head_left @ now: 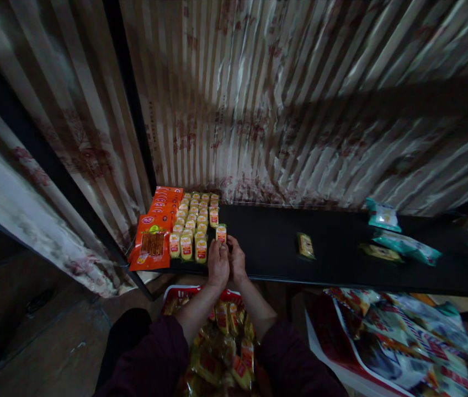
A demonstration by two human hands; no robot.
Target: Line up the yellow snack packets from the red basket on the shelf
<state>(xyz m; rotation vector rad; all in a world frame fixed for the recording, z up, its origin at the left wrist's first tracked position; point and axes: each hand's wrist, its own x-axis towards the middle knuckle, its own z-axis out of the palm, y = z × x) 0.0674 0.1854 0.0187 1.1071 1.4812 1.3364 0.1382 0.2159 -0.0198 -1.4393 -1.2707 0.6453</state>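
Note:
Both hands meet at the front edge of a black shelf (341, 259). My left hand (218, 263) and my right hand (237, 260) pinch a small yellow snack packet (221, 233) and hold it upright at the right end of the front row. Rows of several like yellow packets (195, 220) stand to its left. A stack of orange snack packs (156, 234) lies at the shelf's left end. Both sleeves are dark.
One loose yellow packet (306, 245) lies mid-shelf. Green and white packets (399, 242) lie at the right. Below my arms sits an open bag of yellow packets (225, 347). A printed bag (403, 342) lies lower right. Striped floral wallpaper (300, 110) backs the shelf.

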